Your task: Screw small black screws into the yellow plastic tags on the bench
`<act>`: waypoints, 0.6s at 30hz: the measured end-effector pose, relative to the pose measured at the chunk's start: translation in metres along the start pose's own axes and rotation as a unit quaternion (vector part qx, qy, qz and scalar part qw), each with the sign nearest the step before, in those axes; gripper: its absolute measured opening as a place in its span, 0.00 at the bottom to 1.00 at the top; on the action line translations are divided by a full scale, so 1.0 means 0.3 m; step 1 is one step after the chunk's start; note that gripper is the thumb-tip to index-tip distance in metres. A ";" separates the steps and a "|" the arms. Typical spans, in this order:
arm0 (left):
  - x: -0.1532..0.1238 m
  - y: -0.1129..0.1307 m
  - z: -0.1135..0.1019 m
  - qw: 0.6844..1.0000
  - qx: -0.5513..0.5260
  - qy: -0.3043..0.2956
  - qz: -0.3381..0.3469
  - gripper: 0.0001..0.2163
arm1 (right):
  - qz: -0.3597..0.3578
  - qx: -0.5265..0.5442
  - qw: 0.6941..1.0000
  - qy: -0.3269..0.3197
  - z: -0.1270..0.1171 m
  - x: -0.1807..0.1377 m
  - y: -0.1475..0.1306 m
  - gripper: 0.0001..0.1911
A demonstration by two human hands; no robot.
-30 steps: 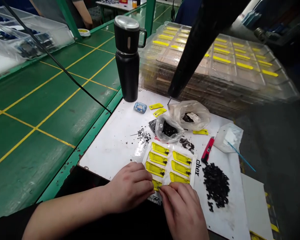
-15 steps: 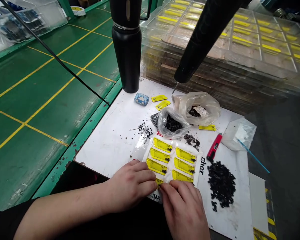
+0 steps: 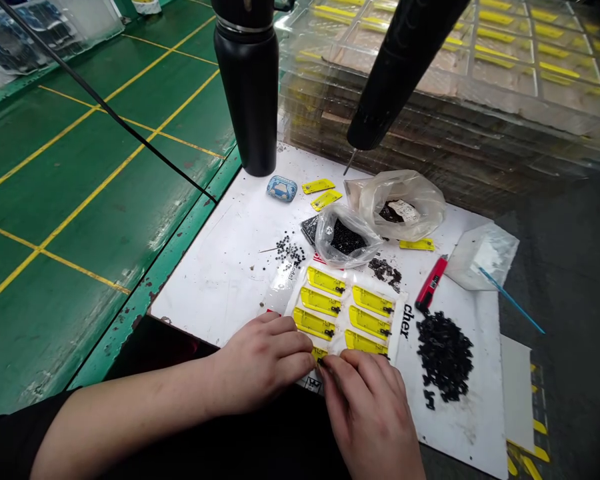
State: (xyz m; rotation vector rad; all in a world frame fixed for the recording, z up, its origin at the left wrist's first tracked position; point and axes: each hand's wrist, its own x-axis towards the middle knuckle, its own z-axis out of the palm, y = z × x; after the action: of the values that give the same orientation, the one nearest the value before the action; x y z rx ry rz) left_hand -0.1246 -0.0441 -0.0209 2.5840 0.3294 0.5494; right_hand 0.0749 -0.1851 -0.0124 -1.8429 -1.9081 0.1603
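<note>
My left hand (image 3: 270,360) lies with fingers curled and pressed together, its fingertips on a yellow plastic piece (image 3: 319,353) at the near left of a white tray (image 3: 341,341). Meeting it from the right, my right hand (image 3: 373,407) pinches a small black part (image 3: 321,362) at the end of that same piece. The fingers cover most of both. Several more yellow pieces (image 3: 369,300) sit in two columns in the tray, with small black parts at their right ends.
To the right are a pile of black parts (image 3: 445,357) and a red cutter (image 3: 431,283). Behind the tray stand open plastic bags (image 3: 347,243), tiny black bits (image 3: 290,252) and a blue tin (image 3: 282,189). A black screwdriver (image 3: 380,100) hangs above; a black bottle (image 3: 250,100) stands back left.
The view has shifted slightly, so the far things sit higher in it. Both hands stay at the same yellow piece, with only slight finger movement.
</note>
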 end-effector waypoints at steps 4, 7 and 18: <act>0.000 0.001 0.001 1.000 -0.003 -0.002 -0.003 0.05 | -0.003 0.005 1.000 -0.010 0.000 0.002 0.004 0.09; -0.002 0.001 0.002 1.000 -0.003 0.002 -0.002 0.05 | -0.003 0.006 1.000 -0.009 0.002 0.004 0.003 0.09; -0.004 0.002 0.001 1.000 0.019 -0.006 -0.003 0.06 | -0.006 0.002 1.000 -0.005 -0.003 0.005 -0.002 0.09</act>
State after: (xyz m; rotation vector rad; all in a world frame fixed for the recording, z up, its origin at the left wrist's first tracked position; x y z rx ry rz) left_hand -0.1255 -0.0451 -0.0213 2.6208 0.3448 0.5293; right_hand 0.0748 -0.1839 -0.0111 -1.8297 -1.9246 0.1697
